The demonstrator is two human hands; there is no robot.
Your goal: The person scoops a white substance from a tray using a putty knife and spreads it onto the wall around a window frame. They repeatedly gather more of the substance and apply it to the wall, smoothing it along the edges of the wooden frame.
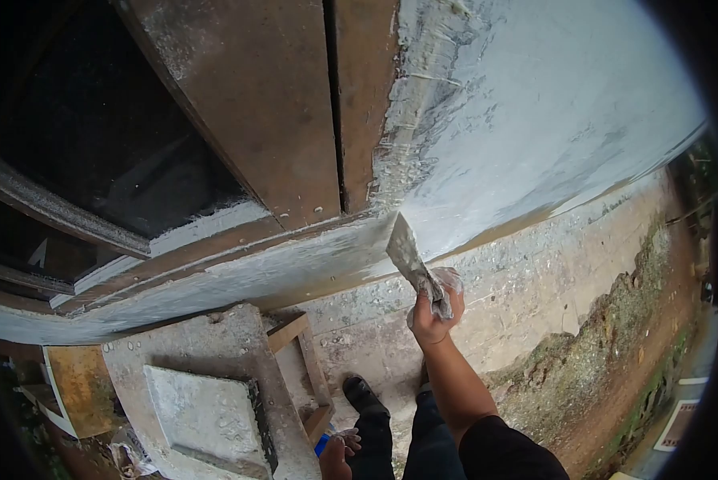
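Skimming of the white plastered wall [535,120] is best done with the putty knife [408,254] kept at a shallow angle beside the brown window frame [295,120]. Right hand [432,314] is clenched on its handle; left hand [337,458] hangs low, grip indeterminable.

black short sleeve [503,448], dark trousers [431,448], black shoe [360,394].

The right hand [431,312] grips a putty knife [407,252], its blade tip pressed to the white plastered wall [535,104] just below the brown window frame [295,120]. The left hand [337,456] hangs low beside a plaster-caked board [207,416].
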